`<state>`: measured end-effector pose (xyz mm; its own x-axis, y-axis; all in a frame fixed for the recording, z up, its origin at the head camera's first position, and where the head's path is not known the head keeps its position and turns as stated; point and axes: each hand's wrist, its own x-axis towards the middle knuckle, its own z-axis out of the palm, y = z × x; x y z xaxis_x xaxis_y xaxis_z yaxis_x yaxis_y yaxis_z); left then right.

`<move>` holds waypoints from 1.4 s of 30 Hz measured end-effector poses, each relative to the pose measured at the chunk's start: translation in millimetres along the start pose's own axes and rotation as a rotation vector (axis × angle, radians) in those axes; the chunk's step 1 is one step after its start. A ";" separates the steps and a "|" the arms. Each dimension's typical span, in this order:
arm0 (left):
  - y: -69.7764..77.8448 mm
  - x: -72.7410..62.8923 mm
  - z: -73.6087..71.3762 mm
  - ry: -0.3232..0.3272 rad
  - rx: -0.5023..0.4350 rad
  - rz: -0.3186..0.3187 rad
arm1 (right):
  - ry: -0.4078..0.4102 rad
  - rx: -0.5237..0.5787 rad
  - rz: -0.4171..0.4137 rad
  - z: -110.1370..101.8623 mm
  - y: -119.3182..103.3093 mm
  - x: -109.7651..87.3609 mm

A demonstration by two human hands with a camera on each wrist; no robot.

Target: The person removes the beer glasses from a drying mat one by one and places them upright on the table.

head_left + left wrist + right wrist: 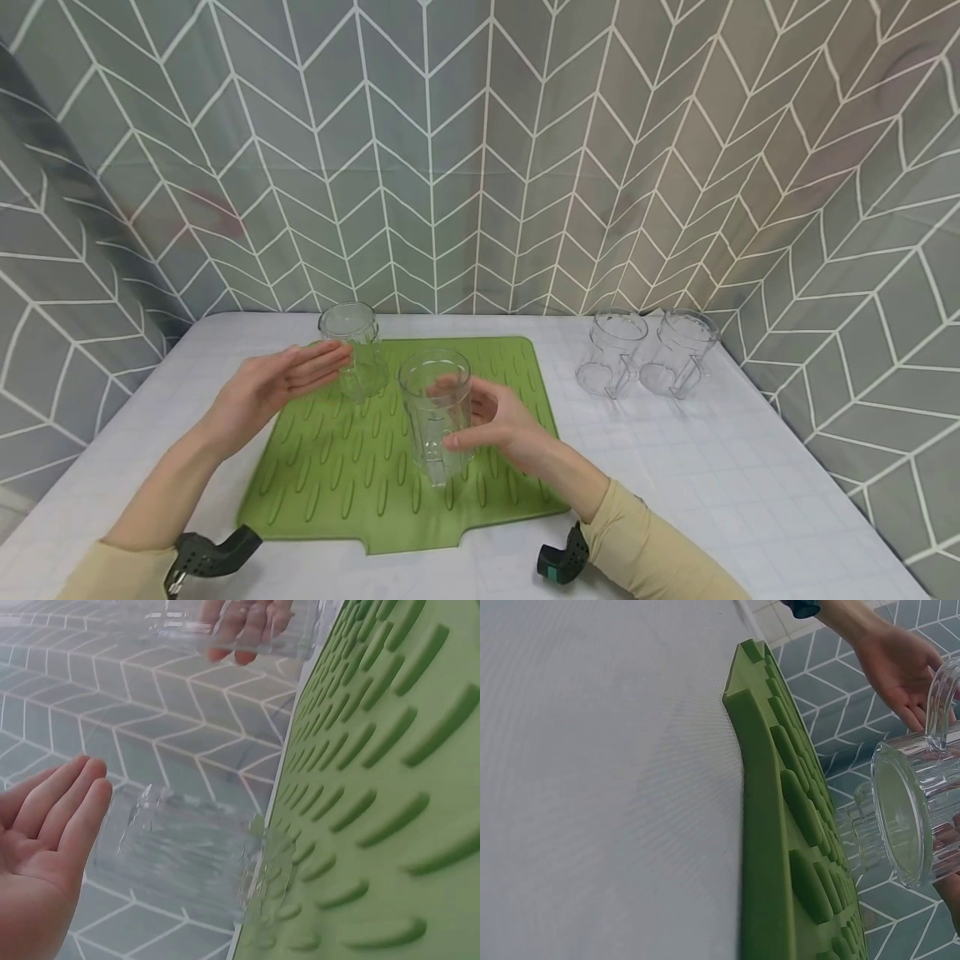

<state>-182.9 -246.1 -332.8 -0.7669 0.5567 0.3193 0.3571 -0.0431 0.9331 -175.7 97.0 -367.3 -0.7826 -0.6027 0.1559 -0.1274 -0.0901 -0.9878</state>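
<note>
My right hand (504, 421) grips a clear mug (435, 392) from its right side, thumb in front and fingers behind. The mug is held upright over the green ridged mat (337, 500), its handle facing me. In the right wrist view its round base (900, 814) shows raised off the mat. A second clear mug (367, 375) stands at the mat's back left corner. Just in front of that one, my left hand (277, 383) hovers with straight fingers and holds nothing. The left wrist view shows this hand's fingers (64, 806) beside the standing mug (180, 855).
Two more clear mugs, one (613, 354) closer to the mat and one (677, 354) farther right, stand side by side at the table's back right. A patterned grey curtain (465, 167) encloses the white table (675, 483) at the back and sides.
</note>
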 end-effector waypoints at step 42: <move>-66.0 -43.7 -61.8 0.372 0.323 -0.385 | -0.003 -0.023 0.016 -2.5 1.0 -1.4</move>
<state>-205.9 -318.9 -398.0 -0.9862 0.1539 0.0609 0.1170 0.3883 0.9141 -176.3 99.7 -368.5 -0.7830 -0.6061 0.1399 -0.1287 -0.0622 -0.9897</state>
